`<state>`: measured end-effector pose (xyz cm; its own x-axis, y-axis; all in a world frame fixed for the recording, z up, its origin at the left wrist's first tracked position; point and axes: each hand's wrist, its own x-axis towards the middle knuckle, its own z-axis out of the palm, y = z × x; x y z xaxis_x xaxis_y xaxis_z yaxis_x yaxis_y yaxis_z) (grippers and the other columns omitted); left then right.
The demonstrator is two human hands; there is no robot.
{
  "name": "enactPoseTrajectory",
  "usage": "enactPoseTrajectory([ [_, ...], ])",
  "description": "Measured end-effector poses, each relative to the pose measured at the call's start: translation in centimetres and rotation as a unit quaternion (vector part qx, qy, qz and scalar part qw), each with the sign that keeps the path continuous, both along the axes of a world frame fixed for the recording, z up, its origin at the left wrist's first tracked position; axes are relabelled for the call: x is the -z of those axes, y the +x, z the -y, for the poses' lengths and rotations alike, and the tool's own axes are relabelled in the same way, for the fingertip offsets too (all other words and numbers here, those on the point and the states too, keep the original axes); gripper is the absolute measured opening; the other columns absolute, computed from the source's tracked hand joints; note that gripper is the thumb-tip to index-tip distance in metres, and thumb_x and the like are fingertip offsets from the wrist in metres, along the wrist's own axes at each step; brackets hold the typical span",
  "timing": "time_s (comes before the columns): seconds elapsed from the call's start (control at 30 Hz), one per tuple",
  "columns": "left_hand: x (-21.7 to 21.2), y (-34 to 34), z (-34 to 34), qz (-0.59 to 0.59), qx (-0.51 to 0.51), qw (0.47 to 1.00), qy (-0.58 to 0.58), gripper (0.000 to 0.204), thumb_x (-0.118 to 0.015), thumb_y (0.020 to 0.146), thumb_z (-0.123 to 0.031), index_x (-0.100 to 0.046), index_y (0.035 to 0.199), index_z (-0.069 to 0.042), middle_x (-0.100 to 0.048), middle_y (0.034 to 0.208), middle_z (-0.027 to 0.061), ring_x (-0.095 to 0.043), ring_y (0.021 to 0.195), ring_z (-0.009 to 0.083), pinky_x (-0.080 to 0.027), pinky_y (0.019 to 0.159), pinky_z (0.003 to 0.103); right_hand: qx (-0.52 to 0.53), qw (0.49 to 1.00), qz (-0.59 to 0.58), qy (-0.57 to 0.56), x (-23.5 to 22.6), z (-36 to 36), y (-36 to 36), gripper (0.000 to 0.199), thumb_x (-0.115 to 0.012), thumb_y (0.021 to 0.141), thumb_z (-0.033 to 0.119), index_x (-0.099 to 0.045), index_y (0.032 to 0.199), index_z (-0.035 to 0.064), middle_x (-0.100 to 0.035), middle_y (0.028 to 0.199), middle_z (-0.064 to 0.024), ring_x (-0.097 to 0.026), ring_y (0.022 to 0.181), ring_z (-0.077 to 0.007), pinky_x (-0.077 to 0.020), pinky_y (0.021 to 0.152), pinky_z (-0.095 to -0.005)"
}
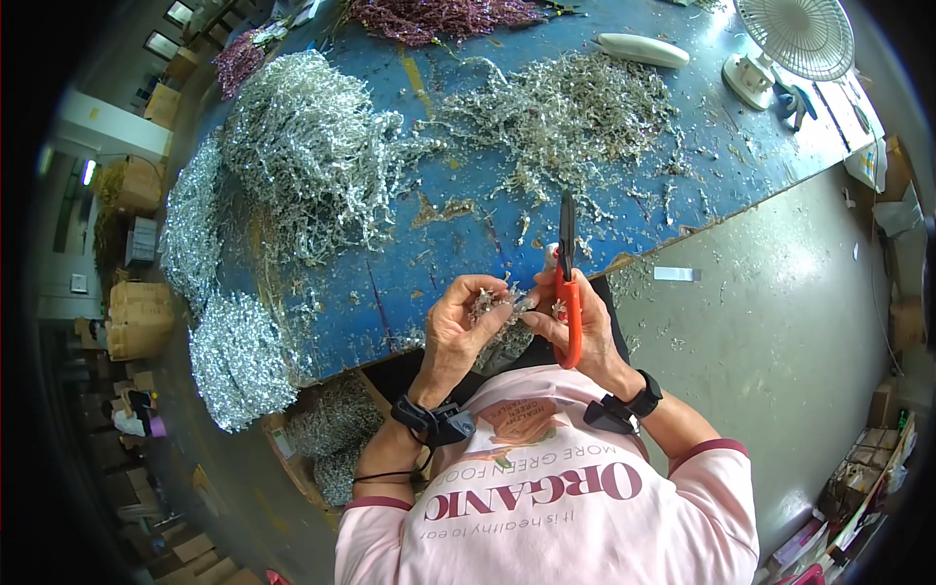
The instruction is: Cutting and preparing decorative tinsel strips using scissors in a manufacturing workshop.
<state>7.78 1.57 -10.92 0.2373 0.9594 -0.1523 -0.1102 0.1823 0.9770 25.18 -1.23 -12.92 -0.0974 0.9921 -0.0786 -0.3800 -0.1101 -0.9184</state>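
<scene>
My left hand [460, 317] pinches a small silver glittery sprig [497, 300] in front of my body, just off the near table edge. The thumb and fingertips of my right hand [597, 336] meet the sprig from the other side. Hooked in that same hand are orange-handled scissors [573, 327], with dark blades pointing away from me toward the table; whether the blades are fully closed is hard to make out. Wrapping shows on a right fingertip. More silver strands hang below my hands, partly hidden.
On the blue table [341, 322] a large bundle of silver sprigs [302, 146] lies at left, with glittery bunches [239, 361] over the edge. A loose silver heap [575, 117] spreads ahead. Pink sprigs [439, 18] lie at the back; a white fan [799, 39] stands far right.
</scene>
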Motion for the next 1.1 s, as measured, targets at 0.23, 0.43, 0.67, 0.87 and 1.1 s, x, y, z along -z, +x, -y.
enactPoseTrajectory([
  [0.23, -0.6, 0.5, 0.2, 0.023, 0.029, 0.999, 0.018, 0.027, -0.065, 0.082, 0.004, -0.057, 0.107, -0.003, -0.060, 0.098, 0.0030, -0.057, 0.090, 0.0087, -0.046, 0.082, 0.023, -0.001, 1.000, 0.010, 0.019, 0.8, 0.1, -0.2, 0.042, -0.068, 0.083, 0.001, -0.046, 0.119, 0.0051, -0.056, 0.096, -0.0013, -0.053, 0.083, -0.0062, -0.0461, 0.072, -0.0209],
  [0.43, -0.2, 0.4, 0.6, -0.020, 0.023, 0.999, 0.025, 0.026, -0.064, 0.082, 0.004, -0.057, 0.105, -0.002, -0.059, 0.096, 0.0027, -0.057, 0.089, 0.0084, -0.046, 0.080, 0.022, -0.012, 0.999, -0.044, 0.019, 0.8, 0.0, 0.0, 0.041, -0.066, 0.084, 0.000, -0.045, 0.120, 0.0052, -0.059, 0.096, -0.0029, -0.054, 0.081, -0.0061, -0.0466, 0.071, -0.0211],
  [0.67, 0.3, 1.0, 0.8, -0.041, -0.017, 0.998, 0.052, 0.025, -0.063, 0.082, 0.007, -0.056, 0.105, -0.002, -0.058, 0.096, 0.0018, -0.056, 0.087, 0.0069, -0.047, 0.076, 0.021, 0.011, 0.998, -0.055, -0.019, 0.7, 0.0, 0.0, 0.039, -0.064, 0.085, -0.001, -0.045, 0.119, 0.0045, -0.059, 0.089, -0.0015, -0.052, 0.073, -0.0053, -0.0455, 0.064, -0.0191],
  [0.87, -0.4, 2.0, 1.0, -0.055, -0.032, 0.991, 0.119, 0.022, -0.061, 0.083, 0.008, -0.055, 0.102, -0.001, -0.053, 0.095, 0.0013, -0.054, 0.085, 0.0063, -0.046, 0.074, 0.020, 0.028, 0.999, 0.006, 0.041, 0.5, -0.1, -0.7, 0.041, -0.068, 0.083, -0.001, -0.047, 0.117, 0.0045, -0.055, 0.089, 0.0002, -0.053, 0.076, -0.0061, -0.0480, 0.070, -0.0203],
  [1.1, 0.1, 1.8, 1.2, -0.163, -0.039, 0.970, 0.177, 0.018, -0.062, 0.080, 0.007, -0.058, 0.094, -0.003, -0.058, 0.090, 0.0039, -0.058, 0.082, 0.0118, -0.047, 0.071, 0.025, 0.008, 0.999, 0.020, -0.031, -0.2, -0.2, -0.4, 0.041, -0.071, 0.081, 0.005, -0.048, 0.116, 0.0040, -0.054, 0.088, 0.0005, -0.051, 0.076, -0.0050, -0.0472, 0.068, -0.0194],
])
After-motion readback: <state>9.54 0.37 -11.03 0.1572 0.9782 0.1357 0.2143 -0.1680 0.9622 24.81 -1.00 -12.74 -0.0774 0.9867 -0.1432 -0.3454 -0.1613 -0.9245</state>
